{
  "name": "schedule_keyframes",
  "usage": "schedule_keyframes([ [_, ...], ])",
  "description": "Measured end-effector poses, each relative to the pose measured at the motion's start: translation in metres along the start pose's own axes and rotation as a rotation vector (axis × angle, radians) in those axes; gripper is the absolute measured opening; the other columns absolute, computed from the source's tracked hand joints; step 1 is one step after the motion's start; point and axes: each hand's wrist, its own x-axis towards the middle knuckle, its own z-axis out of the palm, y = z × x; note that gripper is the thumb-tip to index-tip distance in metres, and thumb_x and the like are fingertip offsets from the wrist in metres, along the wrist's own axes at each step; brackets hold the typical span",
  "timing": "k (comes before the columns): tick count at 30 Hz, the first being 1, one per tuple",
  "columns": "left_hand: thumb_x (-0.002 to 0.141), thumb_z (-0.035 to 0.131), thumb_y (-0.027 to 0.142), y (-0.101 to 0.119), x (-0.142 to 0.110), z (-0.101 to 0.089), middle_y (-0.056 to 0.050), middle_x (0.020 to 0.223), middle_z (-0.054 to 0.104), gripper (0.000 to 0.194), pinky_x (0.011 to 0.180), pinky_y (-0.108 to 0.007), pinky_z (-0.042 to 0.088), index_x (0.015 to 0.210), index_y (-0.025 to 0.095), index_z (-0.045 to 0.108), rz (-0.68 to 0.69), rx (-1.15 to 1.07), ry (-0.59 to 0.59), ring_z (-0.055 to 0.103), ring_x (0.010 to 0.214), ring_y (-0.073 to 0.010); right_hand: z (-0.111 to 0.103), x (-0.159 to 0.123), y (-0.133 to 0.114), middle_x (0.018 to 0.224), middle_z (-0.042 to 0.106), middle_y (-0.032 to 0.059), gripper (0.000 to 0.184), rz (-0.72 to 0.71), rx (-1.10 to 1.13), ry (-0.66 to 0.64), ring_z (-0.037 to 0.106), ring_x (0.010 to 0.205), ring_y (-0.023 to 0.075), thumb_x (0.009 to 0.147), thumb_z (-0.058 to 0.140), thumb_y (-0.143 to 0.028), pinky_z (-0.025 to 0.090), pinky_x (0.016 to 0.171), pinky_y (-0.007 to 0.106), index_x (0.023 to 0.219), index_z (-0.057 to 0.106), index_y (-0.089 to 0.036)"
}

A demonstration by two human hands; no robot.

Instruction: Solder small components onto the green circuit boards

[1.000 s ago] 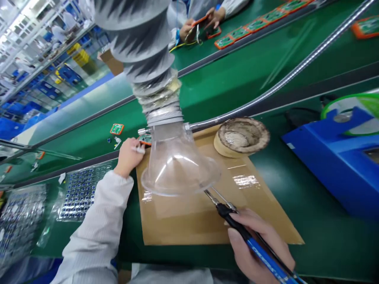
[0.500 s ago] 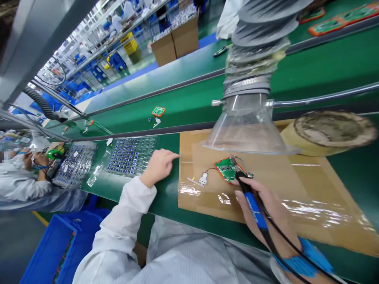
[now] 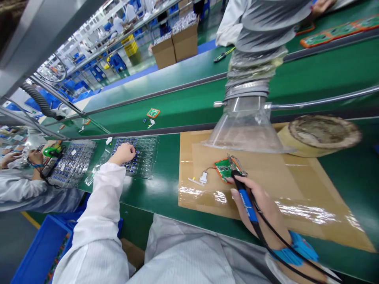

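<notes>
My left hand is over the clear plastic tray of small blue parts, its fingers curled together in a pinch. Whatever lies between the fingertips is too small or hidden to make out. In my right hand is a soldering iron with a blue and black handle and a cable running back over the wrist. Its metal tip end is over the green circuit board with an orange edge, whose right side is partly covered. A white connector on a wire lies left of the board, beside a thin white strip.
Above the board hangs a clear fume hood on a grey hose. A round, stained roll-like object stands right of it. Beyond runs a green conveyor carrying another board. A co-worker sits at far left.
My left hand has moved left from the cardboard's edge to the tray, its fingers now curled in. My right hand and the soldering iron have shifted slightly left. Boards on the conveyor have moved left.
</notes>
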Motion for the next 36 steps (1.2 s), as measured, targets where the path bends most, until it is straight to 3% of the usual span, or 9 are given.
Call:
schedule_keyframes([
  [3, 0.082, 0.058, 0.021, 0.003, -0.009, -0.013, -0.006, 0.081, 0.071, 0.011, 0.077, -0.030, 0.046, 0.077, 0.018, 0.067, 0.038, -0.084, 0.008, 0.061, 0.077, -0.0195, 0.000, 0.000, 0.000, 0.118, 0.076, 0.0085, 0.038, 0.004, -0.004, 0.005, 0.072, 0.106, 0.0309, 0.096, 0.060, -0.042, 0.057, 0.086, 0.044, 0.131, 0.060, -0.027],
  [6, 0.085, 0.060, 0.031, 0.033, -0.027, -0.010, -0.003, 0.076, 0.068, 0.016, 0.070, -0.028, 0.045, 0.082, 0.017, 0.067, 0.065, -0.401, 0.196, 0.057, 0.069, -0.0159, 0.000, 0.001, -0.002, 0.116, 0.076, 0.0088, 0.038, 0.032, 0.001, 0.018, 0.072, 0.107, 0.0300, 0.097, 0.058, -0.044, 0.058, 0.087, 0.044, 0.129, 0.060, -0.024],
  [10, 0.079, 0.072, 0.036, 0.119, -0.052, 0.017, 0.000, 0.070, 0.061, 0.020, 0.061, -0.025, 0.043, 0.076, 0.019, 0.063, 0.135, -1.148, 0.383, 0.052, 0.062, -0.0119, -0.003, 0.002, -0.008, 0.118, 0.075, 0.0108, 0.037, 0.048, 0.060, 0.027, 0.073, 0.108, 0.0277, 0.098, 0.057, -0.043, 0.058, 0.091, 0.044, 0.129, 0.057, -0.022],
  [12, 0.076, 0.074, 0.038, 0.167, -0.064, 0.028, -0.001, 0.075, 0.064, 0.026, 0.062, -0.025, 0.047, 0.069, 0.019, 0.057, 0.206, -1.510, 0.315, 0.057, 0.067, -0.0127, -0.005, 0.002, -0.011, 0.120, 0.075, 0.0112, 0.035, 0.048, 0.108, 0.040, 0.071, 0.113, 0.0266, 0.099, 0.058, -0.039, 0.056, 0.096, 0.044, 0.130, 0.056, -0.023],
  [13, 0.074, 0.075, 0.039, 0.189, -0.069, 0.031, -0.002, 0.077, 0.067, 0.028, 0.064, -0.026, 0.049, 0.067, 0.019, 0.057, 0.227, -1.601, 0.202, 0.060, 0.069, -0.0138, -0.007, 0.002, -0.013, 0.120, 0.075, 0.0109, 0.034, 0.055, 0.145, 0.050, 0.070, 0.115, 0.0259, 0.099, 0.059, -0.037, 0.055, 0.098, 0.044, 0.130, 0.055, -0.023],
  [16, 0.071, 0.080, 0.038, 0.239, -0.082, 0.032, -0.005, 0.072, 0.072, 0.025, 0.063, -0.028, 0.052, 0.068, 0.017, 0.066, 0.238, -1.480, -0.256, 0.064, 0.066, -0.0158, -0.013, 0.006, -0.021, 0.116, 0.075, 0.0089, 0.033, 0.098, 0.330, 0.092, 0.072, 0.112, 0.0229, 0.098, 0.062, -0.033, 0.056, 0.100, 0.043, 0.128, 0.054, -0.025],
  [19, 0.073, 0.080, 0.035, 0.266, -0.089, 0.028, -0.006, 0.072, 0.075, 0.019, 0.060, -0.026, 0.050, 0.075, 0.016, 0.075, 0.245, -1.263, -0.440, 0.065, 0.062, -0.0148, -0.017, 0.014, -0.032, 0.108, 0.076, 0.0062, 0.033, 0.138, 0.514, 0.127, 0.075, 0.097, 0.0200, 0.094, 0.069, -0.032, 0.061, 0.091, 0.039, 0.123, 0.056, -0.026],
  [25, 0.077, 0.076, 0.036, 0.281, -0.091, 0.029, -0.004, 0.066, 0.073, 0.020, 0.051, -0.022, 0.043, 0.072, 0.017, 0.077, 0.284, -1.139, -0.383, 0.059, 0.054, -0.0119, -0.016, 0.026, -0.041, 0.089, 0.075, 0.0003, 0.029, 0.228, 0.670, 0.177, 0.074, 0.078, 0.0164, 0.086, 0.076, -0.031, 0.063, 0.073, 0.031, 0.110, 0.062, -0.026],
  [36, 0.080, 0.075, 0.035, 0.285, -0.091, 0.027, -0.005, 0.073, 0.077, 0.017, 0.061, -0.025, 0.053, 0.077, 0.019, 0.079, 0.266, -1.157, -0.257, 0.069, 0.065, -0.0168, -0.016, 0.030, -0.038, 0.086, 0.078, 0.0000, 0.028, 0.359, 0.759, 0.218, 0.077, 0.081, 0.0187, 0.080, 0.082, -0.031, 0.065, 0.078, 0.033, 0.102, 0.066, -0.026],
])
